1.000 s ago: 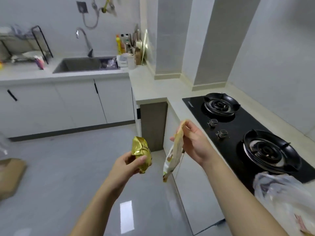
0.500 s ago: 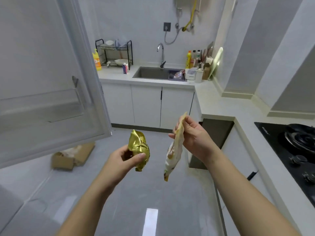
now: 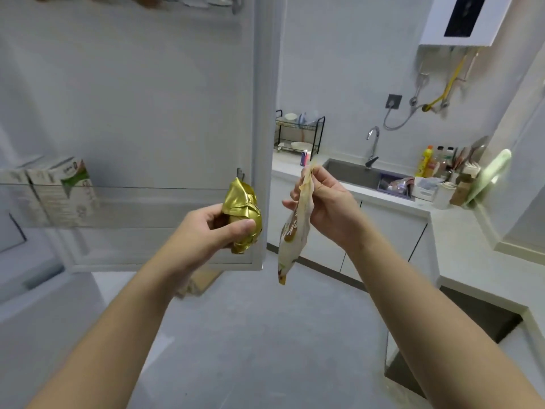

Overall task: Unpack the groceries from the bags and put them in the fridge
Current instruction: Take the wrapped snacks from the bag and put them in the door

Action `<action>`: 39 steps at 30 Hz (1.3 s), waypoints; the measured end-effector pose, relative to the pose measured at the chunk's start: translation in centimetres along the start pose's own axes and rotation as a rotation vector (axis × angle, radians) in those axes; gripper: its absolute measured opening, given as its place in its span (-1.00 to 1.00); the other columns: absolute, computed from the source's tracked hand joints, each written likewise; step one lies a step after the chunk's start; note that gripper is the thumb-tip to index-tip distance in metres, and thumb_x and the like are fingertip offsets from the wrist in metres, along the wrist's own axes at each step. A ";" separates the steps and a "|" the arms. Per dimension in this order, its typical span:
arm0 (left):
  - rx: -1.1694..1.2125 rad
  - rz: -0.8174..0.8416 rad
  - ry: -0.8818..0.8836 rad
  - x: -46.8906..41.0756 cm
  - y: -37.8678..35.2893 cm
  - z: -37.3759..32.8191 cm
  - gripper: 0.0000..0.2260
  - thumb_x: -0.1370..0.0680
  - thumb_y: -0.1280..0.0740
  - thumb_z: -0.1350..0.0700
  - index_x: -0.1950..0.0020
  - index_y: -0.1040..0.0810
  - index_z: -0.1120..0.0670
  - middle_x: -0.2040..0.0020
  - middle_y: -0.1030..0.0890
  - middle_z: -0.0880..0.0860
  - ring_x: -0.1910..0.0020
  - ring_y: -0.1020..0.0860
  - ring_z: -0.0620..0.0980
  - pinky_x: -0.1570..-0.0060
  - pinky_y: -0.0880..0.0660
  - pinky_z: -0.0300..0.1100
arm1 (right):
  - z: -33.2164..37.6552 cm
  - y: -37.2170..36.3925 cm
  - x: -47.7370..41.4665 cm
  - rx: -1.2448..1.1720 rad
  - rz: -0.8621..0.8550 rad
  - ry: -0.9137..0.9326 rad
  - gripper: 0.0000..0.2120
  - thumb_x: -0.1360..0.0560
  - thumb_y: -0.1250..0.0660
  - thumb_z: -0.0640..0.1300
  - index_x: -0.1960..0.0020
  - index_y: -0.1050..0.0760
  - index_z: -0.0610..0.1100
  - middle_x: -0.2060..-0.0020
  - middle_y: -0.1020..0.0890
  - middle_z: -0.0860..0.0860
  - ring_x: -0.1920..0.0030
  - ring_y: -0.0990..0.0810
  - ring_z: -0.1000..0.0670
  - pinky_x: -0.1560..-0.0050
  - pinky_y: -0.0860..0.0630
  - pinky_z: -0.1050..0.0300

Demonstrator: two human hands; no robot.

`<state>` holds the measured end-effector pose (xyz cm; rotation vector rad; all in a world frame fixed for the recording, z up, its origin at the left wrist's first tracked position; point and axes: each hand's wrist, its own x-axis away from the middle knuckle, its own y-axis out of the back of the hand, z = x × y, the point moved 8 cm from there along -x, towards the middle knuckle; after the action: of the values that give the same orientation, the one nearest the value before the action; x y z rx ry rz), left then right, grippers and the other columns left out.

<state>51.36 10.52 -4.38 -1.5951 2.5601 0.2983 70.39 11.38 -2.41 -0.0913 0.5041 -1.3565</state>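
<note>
My left hand (image 3: 212, 228) grips a crumpled gold foil packet (image 3: 243, 215) in front of the open fridge door (image 3: 141, 113). My right hand (image 3: 327, 208) pinches the top edge of a flat pale snack pouch (image 3: 292, 231), which hangs straight down. Both packets are held at chest height, a short gap between them. The door's lower shelf (image 3: 132, 206) holds white and green cartons (image 3: 63, 190) at its left end. The fridge's interior lies off to the left, out of view.
A cardboard box (image 3: 200, 280) lies on the grey floor below the door. Behind stand a counter with a sink (image 3: 354, 172), a dish rack (image 3: 299, 132), bottles and utensils (image 3: 442, 166). A white counter (image 3: 483, 261) runs along the right.
My view has swung left from the stove to the fridge door, which now fills the left half. Both hands keep the same packets, held at the same spacing.
</note>
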 end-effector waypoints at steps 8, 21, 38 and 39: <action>-0.064 -0.184 -0.091 -2.3 6.8 -6.8 -0.61 -0.31 -0.54 -0.04 -0.06 -0.62 0.09 0.02 -0.70 0.08 0.00 -0.67 0.06 -0.06 -0.57 -0.09 | 4.6 -6.5 -9.2 -0.078 0.121 0.079 -0.73 -0.60 -0.02 -0.36 0.10 -0.43 -0.13 0.35 -0.49 0.00 0.27 -0.47 0.01 0.04 -0.52 -0.01; -0.299 -0.166 0.106 -8.5 13.4 -4.4 -0.61 -0.37 -0.52 -0.09 -0.08 -0.63 0.11 0.03 -0.69 0.09 -0.01 -0.65 0.05 -0.14 -0.55 -0.09 | 3.6 -10.4 -14.7 0.225 -0.237 0.528 -0.88 -0.41 -0.03 -0.19 0.29 -0.27 -0.13 0.46 -0.36 0.09 0.40 -0.32 0.07 0.27 -0.32 0.14; -0.553 0.048 0.270 -12.6 10.2 -0.5 -0.61 -0.34 -0.49 -0.15 0.16 -0.62 0.18 0.24 -0.68 0.11 0.26 -0.66 0.03 0.11 -0.60 -0.19 | 0.3 -11.1 -11.9 1.233 -0.150 -0.040 -0.56 -0.62 -0.11 0.02 -0.49 -0.26 0.03 -0.26 -0.51 -0.01 -0.08 -0.44 0.08 -0.04 -0.34 0.19; -0.575 0.054 0.275 -12.7 9.9 -0.5 -0.63 -0.37 -0.48 -0.15 0.17 -0.61 0.16 0.28 -0.67 0.08 0.30 -0.64 0.00 0.16 -0.59 -0.22 | 0.5 -11.4 -11.5 1.317 -0.130 -0.080 -0.56 -0.61 -0.13 0.03 -0.48 -0.28 0.03 -0.27 -0.52 -0.02 -0.06 -0.45 0.07 -0.01 -0.35 0.19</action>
<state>48.05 25.76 -0.37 -1.8454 2.9019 0.9585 58.85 19.58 5.40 0.9037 -0.5311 -1.5704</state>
